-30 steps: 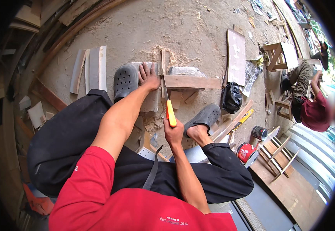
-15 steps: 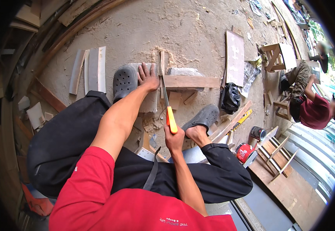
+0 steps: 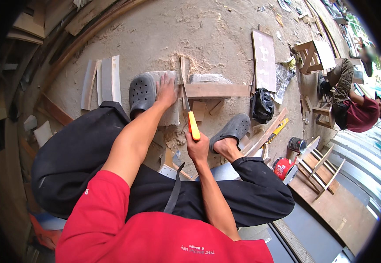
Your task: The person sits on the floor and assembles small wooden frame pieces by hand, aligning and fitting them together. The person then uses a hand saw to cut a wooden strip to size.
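Note:
My right hand (image 3: pixel 198 147) is closed around the orange-and-yellow handle of a hand saw (image 3: pixel 193 125). Its narrow blade points away from me and lies against the left end of a wooden board (image 3: pixel 219 90). Just left of the blade, my left hand (image 3: pixel 167 90) presses down with fingers stretched out over a pale, dusty block (image 3: pixel 169 115). Whether its thumb side also touches the board's end is hard to make out. A narrow wood strip (image 3: pixel 182 69) shows beyond the blade, amid sawdust. My grey clog (image 3: pixel 142 93) stands on the block's left side.
Flat boards (image 3: pixel 108 79) lie at left. A black plastic bag (image 3: pixel 262 106), a long panel (image 3: pixel 264 61), a yellow level (image 3: pixel 278 130) and paint cans (image 3: pixel 296 144) are at right. Beyond them, a person in a maroon shirt (image 3: pixel 362 115) sits by a wooden stool (image 3: pixel 314 57).
My right hand and the saw have moved a little away from me along the cut. My left hand stays on the block. The seated person at right has bent further over.

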